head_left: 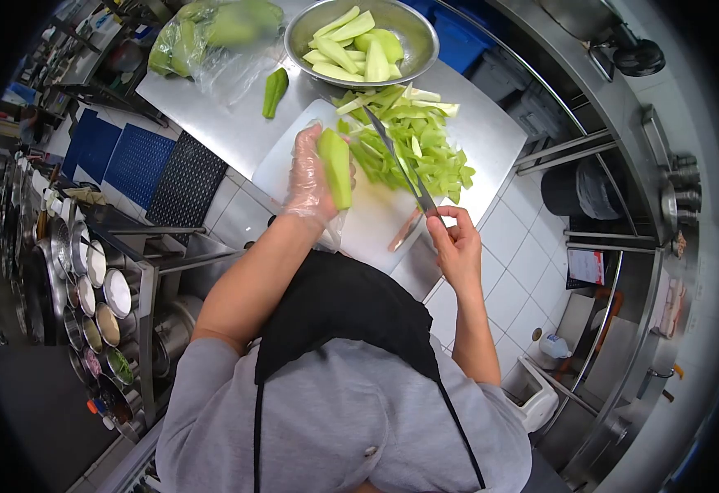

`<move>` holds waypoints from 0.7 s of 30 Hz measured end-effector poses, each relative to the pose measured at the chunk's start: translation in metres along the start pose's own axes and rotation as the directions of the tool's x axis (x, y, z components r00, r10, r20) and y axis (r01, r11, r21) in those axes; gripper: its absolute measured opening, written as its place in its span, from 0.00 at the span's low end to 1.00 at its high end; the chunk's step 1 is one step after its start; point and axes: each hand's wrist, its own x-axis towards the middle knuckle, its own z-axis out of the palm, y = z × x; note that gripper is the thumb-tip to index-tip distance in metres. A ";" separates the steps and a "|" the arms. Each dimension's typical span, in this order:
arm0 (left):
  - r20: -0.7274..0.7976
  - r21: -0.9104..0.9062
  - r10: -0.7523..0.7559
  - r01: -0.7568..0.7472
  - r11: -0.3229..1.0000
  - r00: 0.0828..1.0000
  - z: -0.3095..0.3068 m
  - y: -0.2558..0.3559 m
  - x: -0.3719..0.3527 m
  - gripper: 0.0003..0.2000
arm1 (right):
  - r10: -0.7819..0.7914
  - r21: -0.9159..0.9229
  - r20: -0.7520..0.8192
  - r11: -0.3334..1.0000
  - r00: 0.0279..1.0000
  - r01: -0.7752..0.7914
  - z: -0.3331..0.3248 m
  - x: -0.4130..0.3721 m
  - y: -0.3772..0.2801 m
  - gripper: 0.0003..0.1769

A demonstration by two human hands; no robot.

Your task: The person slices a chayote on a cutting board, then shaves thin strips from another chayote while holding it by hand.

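Observation:
My left hand, in a clear plastic glove, grips a long, partly peeled green vegetable over the cutting board. A knife is held by its handle in my bare right hand, its blade pointing away from me across the peelings. The white cutting board lies near the table's front edge. Green peelings are heaped on its far right part and spill onto the table. Beyond them a steel bowl holds several pale, peeled pieces.
A dark green piece lies on the steel table, left of the bowl. Behind it rests a clear plastic bag of green vegetables. To the left, a station holds several round containers. A black bin stands on the right.

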 end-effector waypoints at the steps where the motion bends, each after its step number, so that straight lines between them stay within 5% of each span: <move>1: -0.016 -0.009 0.001 -0.002 1.000 1.000 0.001 0.001 0.002 0.20 | 0.007 -0.001 0.006 1.000 1.000 -0.007 -0.002 -0.002 0.003 0.17; 5: -0.006 -0.081 -0.003 0.002 0.997 1.000 -0.004 0.014 0.022 0.19 | 0.013 0.041 -0.010 0.999 1.000 -0.013 -0.006 -0.013 -0.002 0.16; 8: -0.210 -0.170 0.251 -0.289 0.942 0.945 0.026 0.023 0.028 0.16 | 0.010 0.035 -0.013 0.999 1.000 -0.010 -0.007 -0.014 -0.004 0.16; 12: -0.100 -0.231 0.367 -0.380 0.896 0.925 0.053 0.060 0.053 0.19 | 0.005 0.026 -0.027 1.000 1.000 -0.004 -0.007 -0.013 -0.004 0.17; 16: 0.134 -0.367 0.360 -0.291 0.884 0.923 0.073 0.099 0.093 0.25 | 0.008 -0.040 -0.045 0.999 0.999 -0.010 -0.005 -0.007 -0.002 0.18; 21: 0.111 0.182 0.342 -0.357 0.916 0.933 0.063 0.084 0.085 0.33 | -0.057 -0.306 -0.144 0.952 0.988 0.010 -0.011 -0.008 -0.024 0.23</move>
